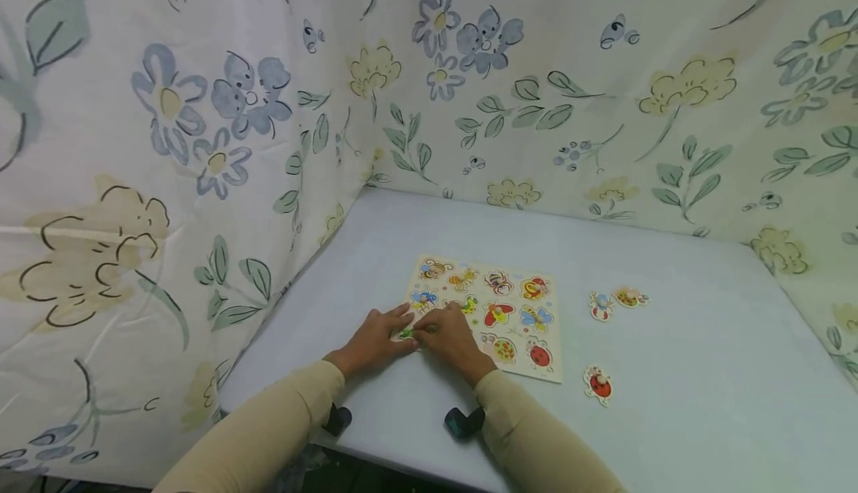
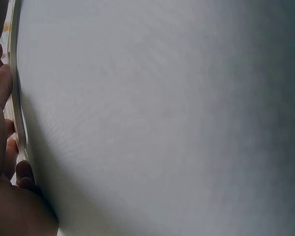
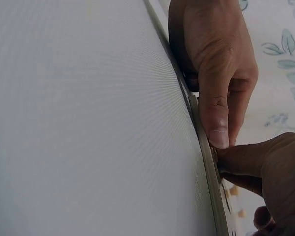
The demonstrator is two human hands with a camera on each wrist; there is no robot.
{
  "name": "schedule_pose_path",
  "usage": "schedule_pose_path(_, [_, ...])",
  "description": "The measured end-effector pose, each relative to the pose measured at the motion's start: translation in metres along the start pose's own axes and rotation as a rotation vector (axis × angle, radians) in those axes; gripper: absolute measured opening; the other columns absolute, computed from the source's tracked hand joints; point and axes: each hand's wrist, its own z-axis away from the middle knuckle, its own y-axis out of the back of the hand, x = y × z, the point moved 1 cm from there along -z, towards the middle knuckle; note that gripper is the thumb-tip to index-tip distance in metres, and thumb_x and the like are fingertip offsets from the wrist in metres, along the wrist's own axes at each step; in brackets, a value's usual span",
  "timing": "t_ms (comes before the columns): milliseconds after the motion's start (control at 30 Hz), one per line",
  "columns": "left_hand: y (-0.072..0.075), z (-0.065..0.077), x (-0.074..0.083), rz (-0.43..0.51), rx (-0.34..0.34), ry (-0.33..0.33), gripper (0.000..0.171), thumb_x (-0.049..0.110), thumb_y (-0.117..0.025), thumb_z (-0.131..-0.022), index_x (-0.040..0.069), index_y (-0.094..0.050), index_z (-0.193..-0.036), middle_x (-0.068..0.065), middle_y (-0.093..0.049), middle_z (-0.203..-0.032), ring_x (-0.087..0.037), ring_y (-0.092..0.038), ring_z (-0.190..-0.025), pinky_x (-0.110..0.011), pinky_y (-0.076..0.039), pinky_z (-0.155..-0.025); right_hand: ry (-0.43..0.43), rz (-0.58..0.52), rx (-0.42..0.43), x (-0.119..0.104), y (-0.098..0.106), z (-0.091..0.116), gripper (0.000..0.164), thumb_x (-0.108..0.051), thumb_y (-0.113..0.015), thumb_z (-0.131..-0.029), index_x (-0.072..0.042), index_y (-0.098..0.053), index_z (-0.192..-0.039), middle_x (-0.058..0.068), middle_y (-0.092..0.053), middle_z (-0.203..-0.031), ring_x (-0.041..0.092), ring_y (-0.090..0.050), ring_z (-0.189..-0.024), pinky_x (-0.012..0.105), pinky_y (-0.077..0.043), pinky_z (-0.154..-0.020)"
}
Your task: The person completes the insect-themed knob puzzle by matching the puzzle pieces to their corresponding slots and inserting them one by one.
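A flat wooden puzzle board [image 1: 553,372] printed with colourful insects lies on the white table. My left hand [image 1: 375,340] grips its near left corner, thumb on top and fingers curled by the edge. With thumb and fingers, my right hand [image 1: 456,338] pinches a small green puzzle piece [image 1: 407,334] at that corner, beside the left thumb [image 3: 219,130]. The right hand covers much of the piece and part of the board's lower row. In the right wrist view, both hands meet just over the board's edge [image 3: 206,152].
Right of the board lie loose puzzle pieces: a red ladybug [image 1: 599,385], a blue-and-red bug [image 1: 600,305] and a yellowish spotted piece [image 1: 631,297]. Floral curtains [image 1: 509,106] hang along the left and far sides. The table's near edge [image 1: 375,461] runs below the forearms.
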Motion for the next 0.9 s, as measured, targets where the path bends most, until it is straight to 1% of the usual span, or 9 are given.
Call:
schedule_pose_path(133, [0.000, -0.001, 0.000, 0.008, -0.009, 0.002, 0.063, 0.044, -0.070, -0.087, 0.008, -0.054, -0.137, -0.003, -0.039, -0.149, -0.019, -0.042, -0.091, -0.034, -0.036, -0.079, 0.002, 0.002, 0.001, 0.001, 0.000, 0.000, 0.007, -0.017, -0.079, -0.080, -0.018, -0.079, -0.087, -0.010, -0.072, -0.087, 0.016, -0.049, -0.085, 0.039, -0.035, -0.084])
schedule_pose_path(333, [-0.001, -0.002, -0.003, -0.005, -0.011, 0.013, 0.064, 0.046, -0.069, -0.087, 0.009, -0.053, -0.137, -0.002, -0.038, -0.149, -0.018, -0.042, -0.089, -0.034, -0.037, -0.078, 0.049, -0.004, -0.021, 0.003, 0.002, 0.000, 0.008, -0.018, -0.078, -0.081, -0.016, -0.078, -0.089, -0.009, -0.072, -0.090, 0.014, -0.050, -0.082, 0.036, -0.035, -0.078])
schedule_pose_path(433, [-0.003, -0.001, -0.004, -0.010, -0.020, 0.018, 0.065, 0.047, -0.068, -0.087, 0.010, -0.053, -0.138, -0.002, -0.038, -0.150, -0.018, -0.041, -0.089, -0.035, -0.037, -0.080, 0.040, -0.038, -0.026, 0.006, 0.008, 0.003, 0.011, -0.021, -0.076, -0.083, -0.016, -0.078, -0.093, -0.009, -0.072, -0.093, 0.012, -0.054, -0.088, 0.038, -0.037, -0.084])
schedule_pose_path(500, [-0.002, -0.001, -0.003, -0.002, -0.029, 0.026, 0.064, 0.046, -0.068, -0.087, 0.010, -0.053, -0.138, -0.001, -0.037, -0.150, -0.017, -0.041, -0.090, -0.035, -0.037, -0.081, 0.020, -0.062, -0.015, 0.009, 0.015, 0.005, 0.013, -0.022, -0.075, -0.084, -0.016, -0.078, -0.096, -0.009, -0.072, -0.096, 0.011, -0.057, -0.092, 0.042, -0.037, -0.092])
schedule_pose_path(567, [-0.001, 0.000, -0.001, 0.010, -0.029, 0.032, 0.064, 0.044, -0.069, -0.087, 0.010, -0.053, -0.138, 0.000, -0.037, -0.150, -0.018, -0.041, -0.090, -0.037, -0.037, -0.083, -0.014, -0.086, 0.002, 0.013, 0.025, 0.006, 0.015, -0.024, -0.075, -0.085, -0.017, -0.078, -0.098, -0.008, -0.071, -0.100, 0.013, -0.057, -0.093, 0.043, -0.039, -0.090])
schedule_pose_path(667, [0.000, 0.000, 0.001, 0.014, -0.034, 0.041, 0.064, 0.043, -0.070, -0.087, 0.010, -0.052, -0.139, 0.000, -0.036, -0.151, -0.018, -0.041, -0.091, -0.037, -0.037, -0.083, -0.016, -0.084, 0.040, 0.018, 0.042, 0.006, 0.018, -0.023, -0.075, -0.085, -0.015, -0.077, -0.101, -0.004, -0.071, -0.103, 0.017, -0.058, -0.093, 0.045, -0.042, -0.087])
schedule_pose_path(733, [0.001, 0.000, 0.002, 0.008, -0.032, 0.046, 0.064, 0.044, -0.069, -0.087, 0.011, -0.052, -0.139, 0.001, -0.035, -0.151, -0.017, -0.041, -0.090, -0.036, -0.037, -0.082, -0.006, -0.079, 0.064, 0.021, 0.055, 0.007, 0.019, -0.022, -0.076, -0.085, -0.013, -0.077, -0.101, -0.002, -0.071, -0.105, 0.020, -0.058, -0.094, 0.044, -0.043, -0.080])
schedule_pose_path(800, [0.000, 0.000, 0.001, 0.001, -0.032, 0.050, 0.064, 0.045, -0.070, -0.087, 0.012, -0.052, -0.139, 0.002, -0.035, -0.151, -0.016, -0.041, -0.090, -0.035, -0.037, -0.082, 0.010, -0.079, 0.098, 0.026, 0.067, 0.008, 0.020, -0.021, -0.076, -0.085, -0.010, -0.077, -0.102, 0.000, -0.071, -0.105, 0.022, -0.060, -0.098, 0.046, -0.042, -0.086])
schedule_pose_path(900, [0.000, 0.000, 0.002, 0.000, -0.037, 0.056, 0.064, 0.044, -0.070, -0.087, 0.012, -0.052, -0.139, 0.002, -0.036, -0.151, -0.016, -0.040, -0.090, -0.034, -0.036, -0.080, -0.018, -0.093, 0.141, 0.033, 0.086, 0.012, 0.020, -0.019, -0.077, -0.084, -0.009, -0.076, -0.102, 0.002, -0.071, -0.106, 0.025, -0.059, -0.100, 0.048, -0.042, -0.087])
